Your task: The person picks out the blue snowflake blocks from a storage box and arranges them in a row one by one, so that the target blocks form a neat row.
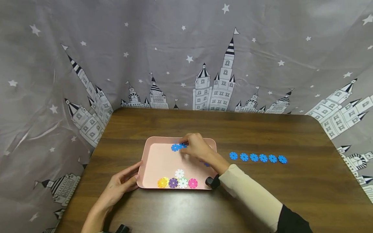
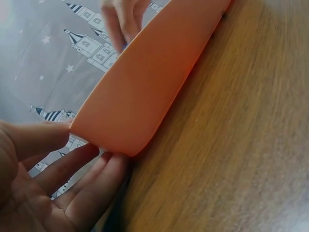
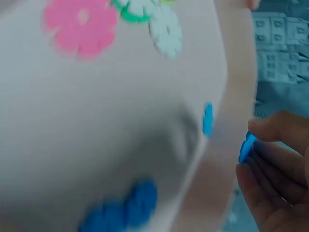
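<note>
1. Pale sleeve (image 1: 253, 197), black toward the elbow, covers the right arm, which slants forward and leftward across the tray (image 1: 158, 161); a black device (image 1: 212, 182) shows at that wrist.
2. Right hand (image 1: 198, 147) reaches over the tray's far side, thumb and fingertips clamped on a blue disc (image 3: 247, 147).
3. Left hand (image 1: 120, 184) grips the tray's left end, thumb and fingers against it.
4. Both hands are well apart, with most of the tray between them.
5. Inside the tray, near its close wall, are orange (image 1: 162, 183), purple (image 1: 173, 183), green-and-white (image 1: 183, 183) and pink (image 1: 192, 183) discs; orange is nearest the left hand. A white disc (image 1: 179, 173) lies just beyond the row.
6. More blue in the tray: one disc (image 1: 175, 147) just left of the right fingertips, and some partly hidden below the right wrist.
7. Held disc: beyond and rightward of the left hand.
8. Rightward of the right hand, six blue discs (image 1: 254, 157) line the table (image 1: 306, 181).
</note>
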`<state>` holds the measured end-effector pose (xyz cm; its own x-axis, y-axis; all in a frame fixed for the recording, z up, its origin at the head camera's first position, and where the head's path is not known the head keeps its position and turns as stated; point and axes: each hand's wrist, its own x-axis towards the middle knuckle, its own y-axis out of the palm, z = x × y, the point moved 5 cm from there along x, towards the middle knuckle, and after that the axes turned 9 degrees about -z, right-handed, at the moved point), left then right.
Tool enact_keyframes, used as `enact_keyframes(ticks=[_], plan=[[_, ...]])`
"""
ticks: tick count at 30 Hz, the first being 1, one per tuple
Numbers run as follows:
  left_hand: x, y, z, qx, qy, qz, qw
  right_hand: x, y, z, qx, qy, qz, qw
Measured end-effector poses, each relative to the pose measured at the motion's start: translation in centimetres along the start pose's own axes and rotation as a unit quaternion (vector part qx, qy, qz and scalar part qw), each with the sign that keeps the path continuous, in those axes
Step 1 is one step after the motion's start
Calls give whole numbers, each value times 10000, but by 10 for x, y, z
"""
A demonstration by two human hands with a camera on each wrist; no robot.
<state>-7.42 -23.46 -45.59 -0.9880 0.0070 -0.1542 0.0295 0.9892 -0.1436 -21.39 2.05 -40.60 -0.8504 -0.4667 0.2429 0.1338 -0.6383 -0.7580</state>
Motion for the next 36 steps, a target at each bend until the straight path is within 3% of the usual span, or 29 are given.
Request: enact_keyframes(ticks=[4,8,13,20,28,36], plan=[[2,2,1,56,157,55,9998,-17,-42,-20,-54,-64,-238,9997],[3,1,1,69,254,80,9996,-43,-90,-54,-134,132,-631,9978],[2,-1,0,-75,402,129,9991,-88,-148,-111,-631,661,-1117,9895],[4,5,3,-321,406,206,9984,-164,-209,-183,-1385,1749,-1368,9652],[4,6,2,-306,348,215,9987,-208,-223,-225,-1733,2356,-1095,9500],[5,7,1,-378,362,284,9982,-224,-213,-238,-1622,2695,-880,9452]])
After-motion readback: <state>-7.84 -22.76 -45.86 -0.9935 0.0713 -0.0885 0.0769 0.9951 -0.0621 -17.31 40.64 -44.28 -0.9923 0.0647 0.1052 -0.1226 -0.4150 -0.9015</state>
